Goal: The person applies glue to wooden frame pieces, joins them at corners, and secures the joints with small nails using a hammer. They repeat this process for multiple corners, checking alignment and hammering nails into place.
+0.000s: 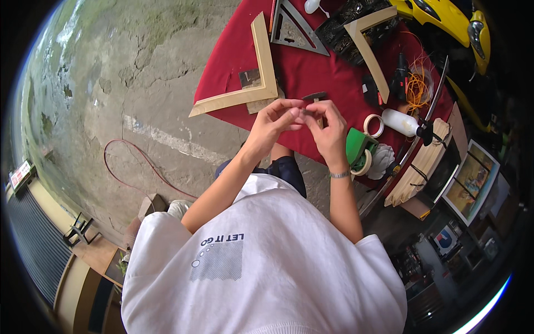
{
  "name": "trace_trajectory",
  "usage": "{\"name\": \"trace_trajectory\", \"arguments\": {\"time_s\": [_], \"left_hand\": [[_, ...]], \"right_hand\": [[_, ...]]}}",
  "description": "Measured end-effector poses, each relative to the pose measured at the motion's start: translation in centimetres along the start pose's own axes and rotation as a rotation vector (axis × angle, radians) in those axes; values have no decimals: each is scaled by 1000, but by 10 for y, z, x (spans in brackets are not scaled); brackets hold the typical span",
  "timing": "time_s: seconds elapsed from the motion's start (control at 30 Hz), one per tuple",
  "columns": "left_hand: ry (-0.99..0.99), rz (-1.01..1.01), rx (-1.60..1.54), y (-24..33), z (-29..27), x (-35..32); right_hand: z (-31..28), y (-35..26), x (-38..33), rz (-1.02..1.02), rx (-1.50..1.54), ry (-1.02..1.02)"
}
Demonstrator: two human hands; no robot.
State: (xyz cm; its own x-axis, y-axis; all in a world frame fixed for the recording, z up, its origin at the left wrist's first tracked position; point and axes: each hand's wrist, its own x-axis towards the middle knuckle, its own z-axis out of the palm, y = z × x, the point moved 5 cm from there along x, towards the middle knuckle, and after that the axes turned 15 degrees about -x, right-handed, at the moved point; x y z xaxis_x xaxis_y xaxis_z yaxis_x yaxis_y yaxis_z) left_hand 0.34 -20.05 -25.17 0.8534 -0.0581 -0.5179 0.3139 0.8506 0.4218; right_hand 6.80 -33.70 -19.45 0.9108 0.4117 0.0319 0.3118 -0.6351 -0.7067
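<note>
Left hand [271, 121]: just above mid-frame; thumb and fingers drawn in narrow, tips meeting those of the other hand.
Right hand [332, 136]: right of mid-frame; fingers likewise narrow, pinched inward, tips pointing left.
Between the tips: possibly something small; I cannot tell, the spot is too blurred.
Wooden corner [267, 67]: upper middle of the frame, on the red cloth [311, 72], a block [261, 105] partly under it. From the meeting fingertips I read its joint as up and to the left.
Long axes: one leg climbs toward the top edge, leaning slightly left; the other runs left and a little down.
Nearer hand: left, just beside the joint in this view. I cannot tell whether they touch. My judgement: the right would have to cross it to get there.
Hammer [314, 96]: just above the right fingers, dark head lying nearly crosswise; handle mostly hidden by that hand. For this one, the right is nearer.
Second corner [369, 61]: upper right, well apart from both hands.
</note>
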Motion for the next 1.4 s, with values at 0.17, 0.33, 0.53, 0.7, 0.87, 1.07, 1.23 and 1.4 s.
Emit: {"name": "trace_trajectory", "arguments": {"time_s": [0.17, 0.33, 0.53, 0.7, 0.87, 1.07, 1.23, 1.4], "left_hand": [[-98, -6, -13, 11, 17, -14], [-77, -26, -152, 14, 30, -23], [-147, -74, -293, 11, 38, -30], [-112, -101, -219, 17, 50, -37], [-150, -106, -121, 20, 56, -38], [-152, -114, -178, 15, 66, -37], [-153, -112, -207, 12, 69, -36], [-130, -93, -199, 9, 65, -36]], "right_hand": [[-23, -28, -9, -59, 94, -42], [-45, -31, -12, -14, 155, -49], [-58, -50, -9, -219, 25, -6], [-63, -47, -12, -241, 44, -6], [-68, -46, -11, -190, 147, -13], [-71, -34, -15, -124, 275, -3], [-74, -33, -16, -99, 280, -4], [-72, -33, -19, -79, 256, 14]]}}
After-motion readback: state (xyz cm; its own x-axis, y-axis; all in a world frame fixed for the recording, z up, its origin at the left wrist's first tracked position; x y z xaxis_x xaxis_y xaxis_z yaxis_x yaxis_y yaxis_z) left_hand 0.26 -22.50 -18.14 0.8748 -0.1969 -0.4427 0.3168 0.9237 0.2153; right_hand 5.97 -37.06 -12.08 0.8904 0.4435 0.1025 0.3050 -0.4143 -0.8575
